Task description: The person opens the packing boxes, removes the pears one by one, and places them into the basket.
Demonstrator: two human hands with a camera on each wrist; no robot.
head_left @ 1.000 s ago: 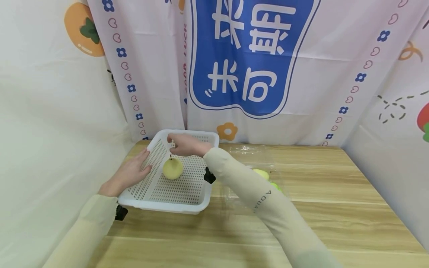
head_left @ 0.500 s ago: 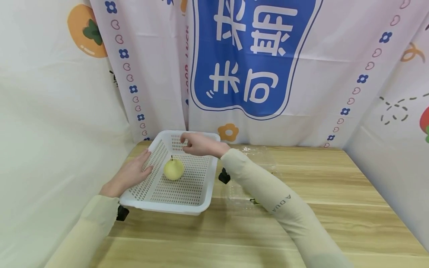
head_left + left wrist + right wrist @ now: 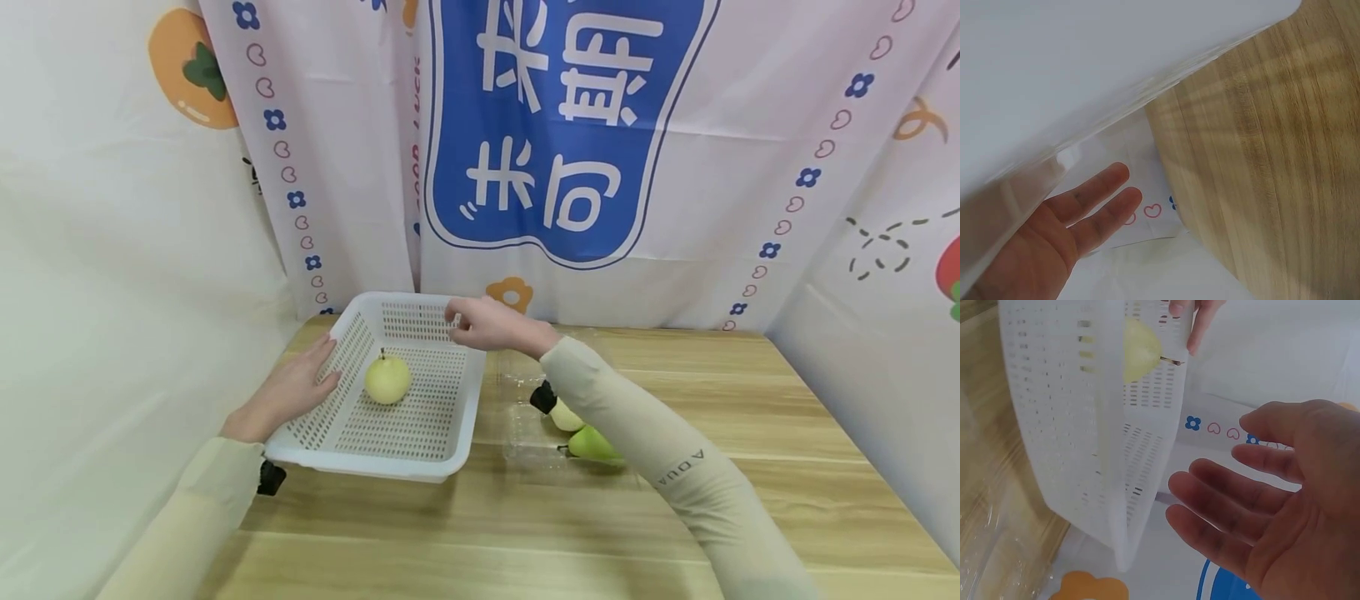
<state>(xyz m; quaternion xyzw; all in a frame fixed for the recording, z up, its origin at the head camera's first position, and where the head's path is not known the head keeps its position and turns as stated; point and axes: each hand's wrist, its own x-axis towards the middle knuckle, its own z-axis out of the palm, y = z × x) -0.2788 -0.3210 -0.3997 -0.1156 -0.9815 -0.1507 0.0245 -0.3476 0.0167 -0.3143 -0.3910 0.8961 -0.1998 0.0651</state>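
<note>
Thumb inside, fingers outside, the left hand (image 3: pixel 288 390) lightly holds the left wall of the white basket (image 3: pixel 360 463), probably to steady it around the yellow pear (image 3: pixel 387 382) inside. The right hand (image 3: pixel 487 323) is relaxed, grasping nothing; its sleeve (image 3: pixel 656 417) partly hides a green pear (image 3: pixel 592 445) and a paler fruit (image 3: pixel 566 417) on the counter (image 3: pixel 375 533)

Basket (image 3: pixel 360 467) is white with rows of slots, pear inside (image 3: pixel 387 381) is pale yellow, stemmed pear by the right sleeve (image 3: pixel 645 417) is green, table (image 3: pixel 450 542) is tan with streaky wood grain. Back cloth (image 3: pixel 360 142) is white with blue flowers, reddish hearts, an orange flower, a blue panel (image 3: pixel 547 125) with white characters. Both sleeves are pale cream, dark lettering on the right.
</note>
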